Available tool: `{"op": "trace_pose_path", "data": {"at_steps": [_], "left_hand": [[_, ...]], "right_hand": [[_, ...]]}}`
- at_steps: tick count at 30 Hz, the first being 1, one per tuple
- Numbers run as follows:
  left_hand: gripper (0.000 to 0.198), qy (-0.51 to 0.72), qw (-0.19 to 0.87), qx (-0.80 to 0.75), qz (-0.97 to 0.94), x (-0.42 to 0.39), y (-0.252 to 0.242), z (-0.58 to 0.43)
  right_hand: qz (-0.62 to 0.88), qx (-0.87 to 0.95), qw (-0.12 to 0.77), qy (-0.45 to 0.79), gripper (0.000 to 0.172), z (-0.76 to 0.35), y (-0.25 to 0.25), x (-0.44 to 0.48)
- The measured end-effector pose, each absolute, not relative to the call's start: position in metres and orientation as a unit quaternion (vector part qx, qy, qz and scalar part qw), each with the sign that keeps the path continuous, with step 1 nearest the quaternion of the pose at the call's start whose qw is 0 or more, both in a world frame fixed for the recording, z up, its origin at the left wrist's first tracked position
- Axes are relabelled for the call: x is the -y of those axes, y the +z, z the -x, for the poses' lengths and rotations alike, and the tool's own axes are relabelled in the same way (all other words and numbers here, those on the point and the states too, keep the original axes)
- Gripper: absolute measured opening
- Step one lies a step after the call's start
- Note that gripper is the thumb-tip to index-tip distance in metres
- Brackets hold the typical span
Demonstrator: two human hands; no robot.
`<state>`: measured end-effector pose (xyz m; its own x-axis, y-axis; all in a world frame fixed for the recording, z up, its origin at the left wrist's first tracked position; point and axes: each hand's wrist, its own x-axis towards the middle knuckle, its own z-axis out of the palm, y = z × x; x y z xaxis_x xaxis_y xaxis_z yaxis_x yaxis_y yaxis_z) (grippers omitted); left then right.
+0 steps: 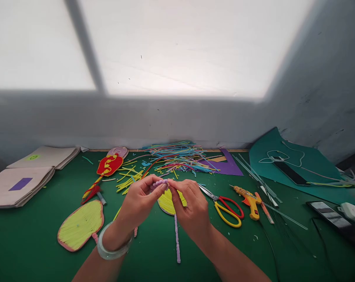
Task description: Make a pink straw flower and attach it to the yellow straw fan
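Between my two hands is a small lilac braided strip (159,183), which looks like twisted pipe cleaner. My left hand (140,203), with a pale bangle (107,246) on its wrist, grips the strip with thumb and fingers. My right hand (191,201) pinches its right end. Below and behind the hands lies a yellow fan shape (165,203) with a lilac handle (177,243), partly hidden by them. To the left rests another yellow fan shape (80,227) with a pink edge.
Several loose pipe cleaners (177,154) are heaped at the back. A red fan (109,164) lies back left, near paper booklets (24,184). On the right are scissors (224,207), a yellow glue gun (250,201), clear glue sticks (262,180) and a phone (330,213).
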<state>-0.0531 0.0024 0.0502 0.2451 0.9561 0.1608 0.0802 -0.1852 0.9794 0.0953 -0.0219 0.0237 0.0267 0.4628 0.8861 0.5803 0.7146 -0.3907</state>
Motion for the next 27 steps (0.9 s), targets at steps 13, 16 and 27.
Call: {"op": "trace_pose_path", "data": {"at_steps": [13,16,27], "left_hand": [[0.028,0.473,0.496,-0.408,-0.603,0.0001,0.0494,0.0504],[0.027,0.475,0.501,-0.407,-0.599,-0.0007,0.0481,0.0495],[0.029,0.478,0.484,-0.423,-0.599,-0.0025,0.0487,0.0466]], "right_hand": [[0.378,0.695,0.612,-0.013,0.025,-0.0960,0.0238,0.0220],[0.377,0.696,0.610,-0.039,0.025,-0.0953,0.0227,0.0215],[0.394,0.700,0.595,-0.013,0.025,-0.0960,0.0207,0.0198]]}}
